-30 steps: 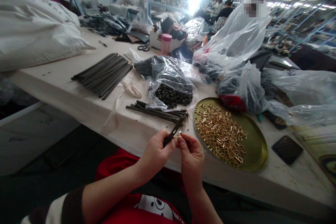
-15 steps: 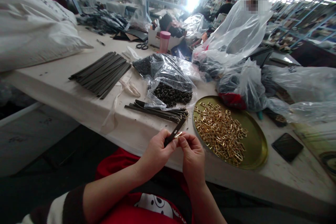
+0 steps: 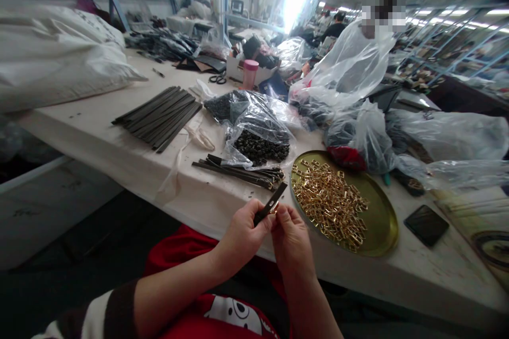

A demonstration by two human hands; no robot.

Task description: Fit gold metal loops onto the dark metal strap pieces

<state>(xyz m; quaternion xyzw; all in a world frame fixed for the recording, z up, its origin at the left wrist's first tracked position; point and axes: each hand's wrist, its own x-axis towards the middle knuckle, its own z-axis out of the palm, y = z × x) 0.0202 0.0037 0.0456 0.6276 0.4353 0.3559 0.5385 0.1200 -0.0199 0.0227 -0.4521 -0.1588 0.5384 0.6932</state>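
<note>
Shiny gold metal buckles [image 3: 332, 205], matt black strap [image 3: 271, 203]

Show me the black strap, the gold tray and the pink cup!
black strap [image 3: 272, 202], head view, middle of its free upper part.
gold tray [image 3: 379, 211], head view, bare patch near its right rim.
pink cup [image 3: 250, 78], head view, its side below the lid.

Black strap [image 3: 271, 203]: narrow, flat, tilted up to right, lower end pinched in left hand [image 3: 242, 233]. Small gold buckle [image 3: 274, 210] at strap, touching right-hand fingertips [image 3: 280, 214].
</note>
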